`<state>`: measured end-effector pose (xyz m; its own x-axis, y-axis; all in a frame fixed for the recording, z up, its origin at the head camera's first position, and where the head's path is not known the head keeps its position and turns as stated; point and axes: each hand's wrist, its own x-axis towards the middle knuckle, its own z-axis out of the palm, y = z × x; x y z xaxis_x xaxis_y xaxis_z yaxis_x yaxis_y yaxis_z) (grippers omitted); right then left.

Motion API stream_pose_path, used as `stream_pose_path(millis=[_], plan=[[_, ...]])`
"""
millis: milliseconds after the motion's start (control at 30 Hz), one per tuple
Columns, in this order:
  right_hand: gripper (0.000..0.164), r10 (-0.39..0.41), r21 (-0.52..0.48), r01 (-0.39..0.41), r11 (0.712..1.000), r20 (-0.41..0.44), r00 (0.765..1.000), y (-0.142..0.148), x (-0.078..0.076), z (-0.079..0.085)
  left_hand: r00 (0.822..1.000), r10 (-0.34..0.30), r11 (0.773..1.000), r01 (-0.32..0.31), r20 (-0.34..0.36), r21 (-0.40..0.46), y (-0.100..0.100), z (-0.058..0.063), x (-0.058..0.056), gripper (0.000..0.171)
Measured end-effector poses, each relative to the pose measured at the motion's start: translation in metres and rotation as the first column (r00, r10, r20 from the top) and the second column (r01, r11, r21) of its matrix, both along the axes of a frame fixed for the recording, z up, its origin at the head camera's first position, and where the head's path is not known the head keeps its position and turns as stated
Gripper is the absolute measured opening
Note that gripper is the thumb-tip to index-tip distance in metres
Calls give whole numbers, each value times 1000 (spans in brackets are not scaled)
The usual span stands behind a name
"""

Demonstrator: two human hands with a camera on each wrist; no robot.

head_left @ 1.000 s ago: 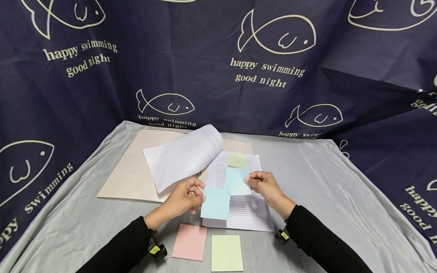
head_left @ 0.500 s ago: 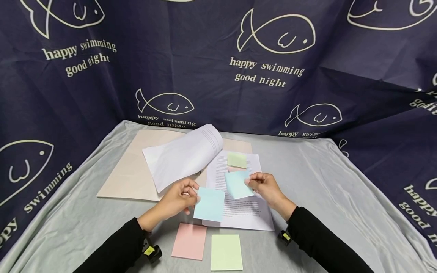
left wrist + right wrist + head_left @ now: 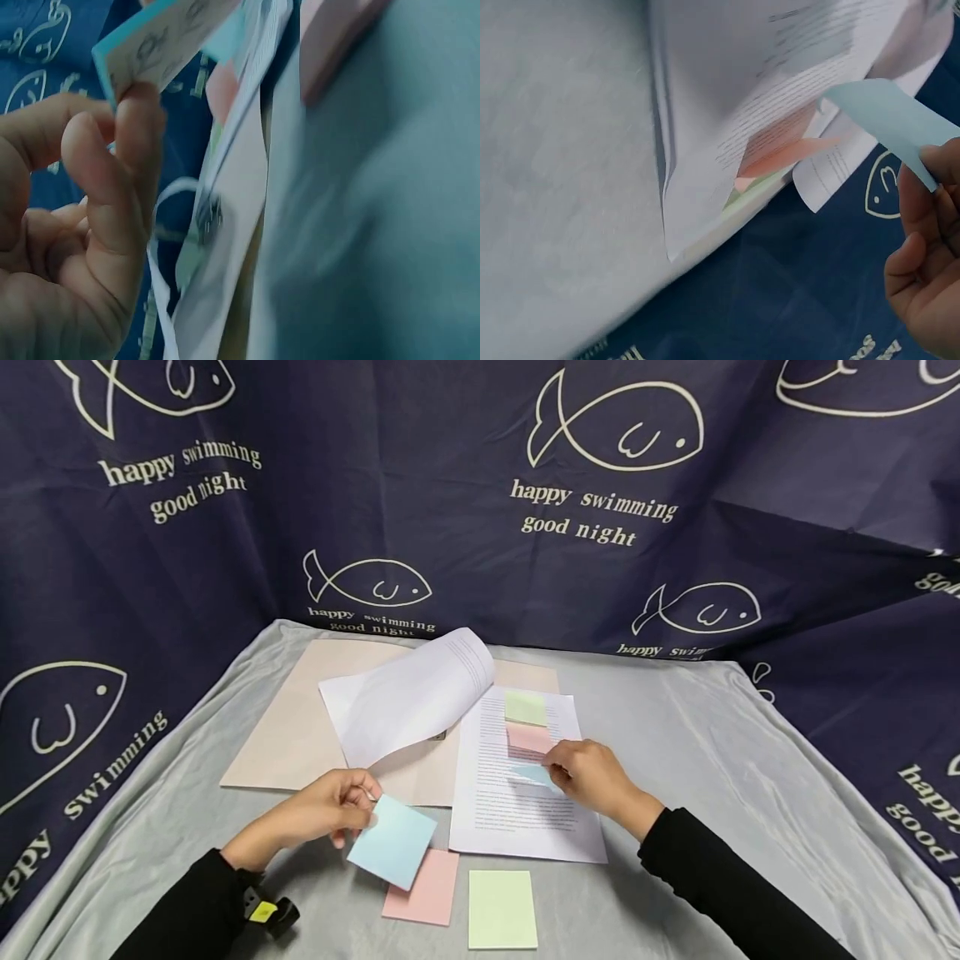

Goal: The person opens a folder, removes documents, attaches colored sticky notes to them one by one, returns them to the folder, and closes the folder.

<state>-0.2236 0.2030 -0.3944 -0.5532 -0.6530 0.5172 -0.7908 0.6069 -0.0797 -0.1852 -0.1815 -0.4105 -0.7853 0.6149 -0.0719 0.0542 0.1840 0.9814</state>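
Note:
My left hand (image 3: 330,810) pinches a blue sticky note pad (image 3: 393,842) by its edge, held above part of a pink pad (image 3: 426,893). In the left wrist view, the underside of the blue pad (image 3: 157,49) shows dark markings. Over the printed page (image 3: 517,818), my right hand (image 3: 596,777) pinches a single blue sticky note (image 3: 534,775), which looks bent in the right wrist view (image 3: 889,120). A green note (image 3: 525,708) and, just below it, a pink note (image 3: 528,737) are on the page's upper part.
A green pad (image 3: 502,910) lies on the grey cloth (image 3: 675,735) near the front. Behind the printed page, a beige folder (image 3: 292,727) lies under a curled-back white sheet (image 3: 412,693). A dark fish-print curtain (image 3: 465,510) stands behind the table.
The blue pad has moved left and toward me with my left hand, apart from the blue note. My right hand has tilted that note low over the page, revealing the pink note.

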Motion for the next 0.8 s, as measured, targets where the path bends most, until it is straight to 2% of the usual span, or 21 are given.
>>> stream_pose_path(millis=[100,200,267,333,367,433,467,533,567,633,700,733,800], plan=[[19,16,54,-12,998,-87,996,1,0,-3,999,-33,999,33,17,-1,-15,-4,2,22],[18,26,64,-18,998,-115,993,1,1,-6,999,-40,999,40,16,-32,-26,-7,4,22],[18,27,60,-20,998,-125,992,0,1,-7,1000,-19,996,20,5,-83,-30,-9,6,22],[19,30,58,-22,998,-133,991,-1,1,-8,998,16,984,-25,-53,-174,-30,-11,8,20],[19,31,58,-24,998,-135,990,-1,0,-8,993,34,970,-59,-111,-236,-29,-11,9,20],[19,34,63,-26,998,-140,990,-2,0,-10,966,51,919,-145,-253,-367,-25,-12,12,21],[19,35,66,-26,997,-140,990,-3,-1,-10,943,48,882,-195,-330,-429,-22,-12,13,22],[18,33,70,-23,997,-137,990,-4,-1,-12,886,25,794,-298,-462,-530,-16,-11,16,27],[18,31,73,-21,997,-135,990,-5,-1,-12,862,13,753,-342,-507,-563,-13,-11,18,29],[18,24,74,-14,997,-128,992,-6,-1,-12,833,-6,689,-397,-553,-606,-7,-8,20,33],[18,21,79,-12,997,-113,993,-7,0,-12,811,-23,651,-431,-584,-625,-2,-6,22,35],[18,21,83,-13,997,-104,994,-7,0,-12,798,-39,643,-441,-602,-626,0,-6,22,35],[19,25,96,-17,995,-83,996,-7,1,-13,766,-83,657,-439,-638,-613,4,-6,21,35]])
